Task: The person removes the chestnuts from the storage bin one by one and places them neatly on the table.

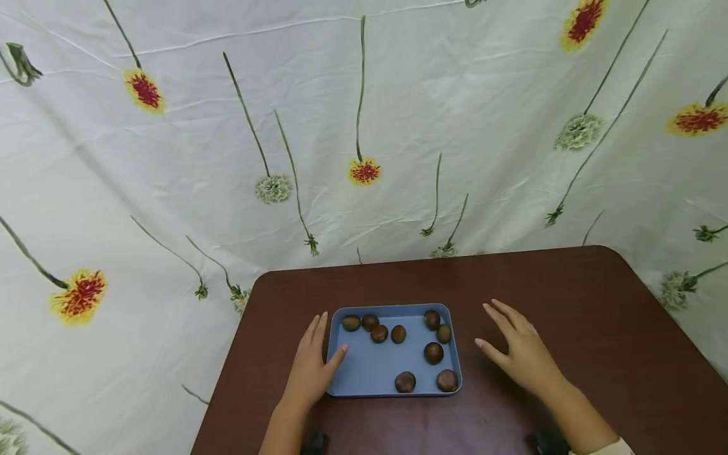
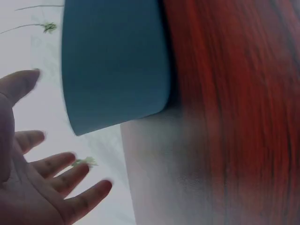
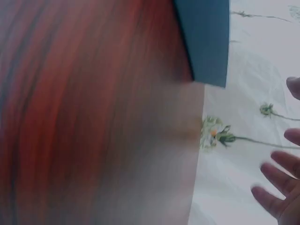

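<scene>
A shallow blue tray (image 1: 366, 373) lies on the dark wood table, and several round brown nuts that look like chestnuts (image 1: 434, 353) are scattered in it. One group sits along its far left side, others along the right side and near edge. My left hand (image 1: 309, 373) is at the tray's left side, fingers extended and thumb over the rim; in the left wrist view the fingers (image 2: 89, 199) are spread beside the tray wall (image 2: 117, 61). To the right of the tray, apart from it, my right hand (image 1: 526, 354) hovers with fingers spread and nothing held.
The brown table (image 1: 364, 423) extends around the tray, with rounded far corners. Behind it hangs a white cloth (image 1: 398, 221) printed with flowers. Small dark objects (image 1: 315, 443) show near the wrists at the bottom of the head view.
</scene>
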